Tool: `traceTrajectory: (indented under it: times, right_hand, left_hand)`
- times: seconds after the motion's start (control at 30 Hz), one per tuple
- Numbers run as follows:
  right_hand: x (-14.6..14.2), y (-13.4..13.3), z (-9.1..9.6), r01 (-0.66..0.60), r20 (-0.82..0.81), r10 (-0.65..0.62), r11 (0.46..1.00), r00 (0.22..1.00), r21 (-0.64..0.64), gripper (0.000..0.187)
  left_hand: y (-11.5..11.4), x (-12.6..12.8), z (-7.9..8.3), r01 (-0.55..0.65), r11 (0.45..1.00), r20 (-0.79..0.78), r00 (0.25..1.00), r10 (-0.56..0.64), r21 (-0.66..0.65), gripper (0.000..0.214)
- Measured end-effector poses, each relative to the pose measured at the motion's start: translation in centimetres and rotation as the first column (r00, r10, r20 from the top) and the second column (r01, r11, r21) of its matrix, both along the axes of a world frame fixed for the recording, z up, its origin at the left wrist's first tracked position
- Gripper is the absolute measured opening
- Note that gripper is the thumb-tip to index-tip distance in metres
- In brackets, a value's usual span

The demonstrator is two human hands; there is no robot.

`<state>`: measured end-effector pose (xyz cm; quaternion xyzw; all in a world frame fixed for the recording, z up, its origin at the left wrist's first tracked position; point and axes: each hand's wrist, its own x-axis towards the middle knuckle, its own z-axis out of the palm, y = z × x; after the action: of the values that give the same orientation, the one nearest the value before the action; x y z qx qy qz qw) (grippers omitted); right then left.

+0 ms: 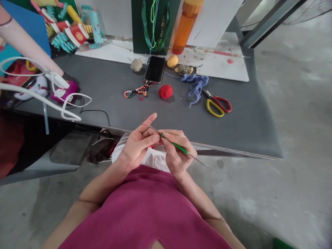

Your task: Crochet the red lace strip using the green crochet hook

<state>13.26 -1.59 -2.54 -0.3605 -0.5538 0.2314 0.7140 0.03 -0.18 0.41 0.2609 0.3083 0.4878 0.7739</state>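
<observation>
I watch the right hand [178, 154] pinch a thin green crochet hook [174, 144] (smooth and shiny), the left hand [137, 147] gripping thin red thread [155, 111], a fuzzy red yarn ball [165, 91] ahead.

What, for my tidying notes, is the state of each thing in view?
Left hand: pinching red thread near the hook's tip
Right hand: gripping the hook
Green crochet hook: held, tip at the thread
Red yarn ball: resting, thread leading to the hands
Blue yarn: loose tangle
Scissors: lying flat, blades shut
Phone: face up, screen dark
</observation>
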Motion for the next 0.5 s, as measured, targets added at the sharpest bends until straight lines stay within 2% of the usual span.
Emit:
traceTrajectory:
  times: [0.1, 0.2, 0.33, 0.5]
  right_hand:
    - [-0.4, -0.2, 0.3, -0.108, -0.222, 0.069, 0.98, 0.973, -0.169, 0.004]
    - [-0.3, -0.5, 0.7, -0.152, -0.329, 0.051, 0.945, 0.943, -0.291, 0.007]
    - [0.1, -0.5, 1.1, -0.14, -0.34, 0.027, 0.939, 0.94, -0.314, 0.013]
    - [0.5, -0.2, 1.6, -0.222, -0.401, 0.07, 0.912, 0.913, -0.345, 0.016]
  left_hand:
    - [0.2, -0.2, 0.3, 0.033, 0.998, 0.049, 0.998, -0.03, -0.05, 0.068]
    - [0.3, -0.4, 0.6, 0.037, 0.997, 0.069, 0.997, -0.033, -0.062, 0.061]
    - [0.3, -0.5, 0.5, 0.024, 0.999, 0.055, 0.998, -0.022, -0.038, 0.062]
    - [0.4, -0.8, 0.4, 0.047, 0.998, 0.068, 0.997, -0.044, -0.034, 0.054]
